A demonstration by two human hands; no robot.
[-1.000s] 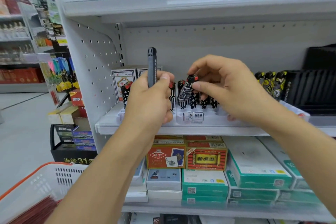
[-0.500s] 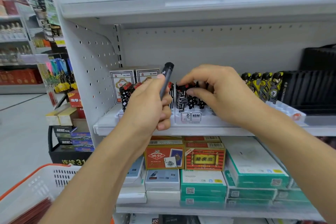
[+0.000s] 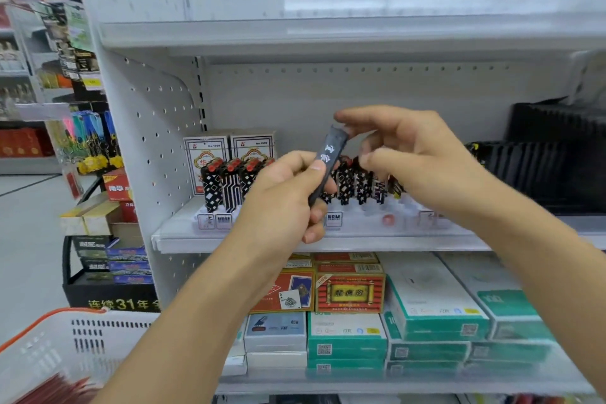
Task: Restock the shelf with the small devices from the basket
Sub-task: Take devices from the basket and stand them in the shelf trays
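Note:
My left hand (image 3: 282, 193) grips a slim black device (image 3: 328, 157) with white characters, tilted up to the right in front of the shelf (image 3: 295, 244). My right hand (image 3: 413, 154) hovers at the device's top end. Its index finger curves over the tip and its thumb stays apart from it. Behind my hands, patterned black devices with red caps (image 3: 229, 184) stand in a clear display tray (image 3: 334, 220) on the shelf. The white basket with an orange rim (image 3: 65, 348) sits at the lower left, and red items show inside it.
Two playing-card boxes (image 3: 206, 154) stand behind the tray at the left. A black ribbed display rack (image 3: 557, 154) fills the shelf's right side. The lower shelf holds stacked green, white and red boxes (image 3: 426, 311). An aisle with key rings (image 3: 88, 138) opens to the left.
My left hand has tilted the black device from upright over to the right. My right hand has left the row of devices in the tray and risen to the device's top end.

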